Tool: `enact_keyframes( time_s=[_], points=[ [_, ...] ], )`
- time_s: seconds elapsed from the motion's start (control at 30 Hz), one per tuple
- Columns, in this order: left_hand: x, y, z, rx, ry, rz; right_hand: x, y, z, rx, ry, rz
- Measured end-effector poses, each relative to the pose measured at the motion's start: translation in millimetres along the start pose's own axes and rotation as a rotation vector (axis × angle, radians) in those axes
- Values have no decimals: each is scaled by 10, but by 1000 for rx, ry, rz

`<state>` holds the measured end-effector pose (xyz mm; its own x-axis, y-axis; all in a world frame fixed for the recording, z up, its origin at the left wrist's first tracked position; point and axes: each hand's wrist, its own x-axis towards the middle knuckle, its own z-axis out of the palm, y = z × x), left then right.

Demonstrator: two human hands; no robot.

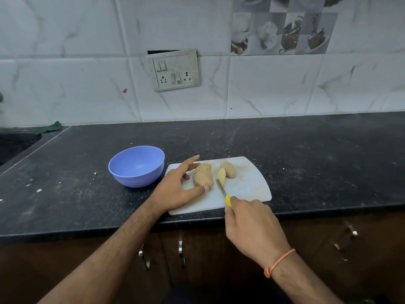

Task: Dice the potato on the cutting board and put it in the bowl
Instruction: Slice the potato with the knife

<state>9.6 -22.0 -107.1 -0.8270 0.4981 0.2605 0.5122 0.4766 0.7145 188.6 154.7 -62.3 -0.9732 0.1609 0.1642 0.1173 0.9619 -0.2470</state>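
Left hand (175, 187) loosely steadies the firm, roll-prone tan potato half (203, 174); right hand (252, 224) grips the yellow-handled knife (224, 191) at five o'clock.

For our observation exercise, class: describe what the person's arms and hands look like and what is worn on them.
Both forearms are bare, with no sleeves in view. The right hand has a thin orange thread band around its wrist. The left hand wears no band, ring or glove that shows.
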Motion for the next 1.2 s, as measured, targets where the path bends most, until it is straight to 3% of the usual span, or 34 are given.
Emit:
enact_keyframes(
  time_s=[0.23, 0.53, 1.2],
  points=[
    [2, 41, -17, 18, -18, 25, 153, 97, 96, 31, 37, 24],
    [-66, -6, -30, -27, 153, 6, 232, -50, -70, 116, 61, -32],
    [2, -48, -40, -70, 127, -12, 447, -113, -26, -3, 110, -139]
  ],
)
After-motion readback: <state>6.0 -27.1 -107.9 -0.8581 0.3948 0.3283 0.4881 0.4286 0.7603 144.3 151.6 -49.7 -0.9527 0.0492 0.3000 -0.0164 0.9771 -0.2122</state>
